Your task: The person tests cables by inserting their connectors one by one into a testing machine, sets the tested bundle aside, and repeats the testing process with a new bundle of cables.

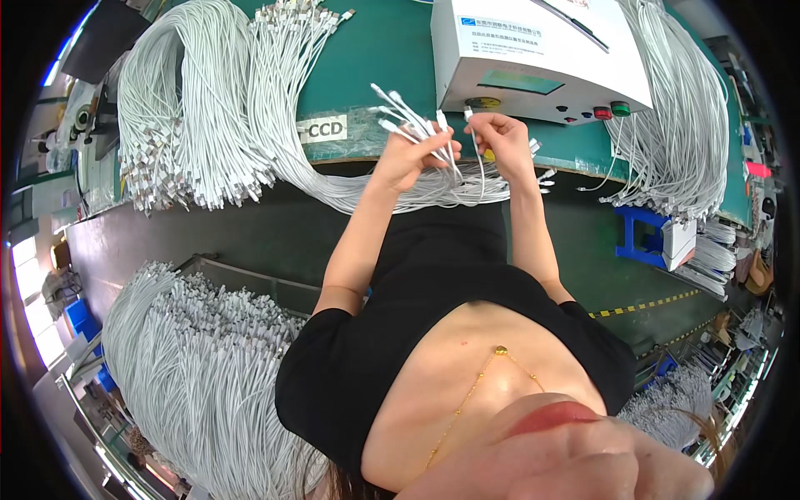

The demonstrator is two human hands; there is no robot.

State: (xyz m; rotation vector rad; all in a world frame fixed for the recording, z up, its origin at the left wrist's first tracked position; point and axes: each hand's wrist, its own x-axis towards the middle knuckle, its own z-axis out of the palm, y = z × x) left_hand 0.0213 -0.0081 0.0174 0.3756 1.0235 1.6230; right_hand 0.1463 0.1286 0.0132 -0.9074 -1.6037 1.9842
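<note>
My left hand (410,158) is closed around a small bunch of white cables (400,108), whose plug ends fan out up and to the left. Between the fingertips of my right hand (502,142) is the plug end of a single white cable (482,171), its tip pointing at the front of a white test box (517,62). The tip is just below a round yellow socket area (482,103); I cannot tell whether it touches. A further long bundle of white cables (333,190) runs along the table edge beneath both hands.
Big bundles of white cables (200,92) hang over the green table (379,50) at left, and more cables (687,108) at right. A "CCD" label (323,129) sits on the edge. Behind at left stands a cart full of cables (208,367); a blue stool (640,233) is at right.
</note>
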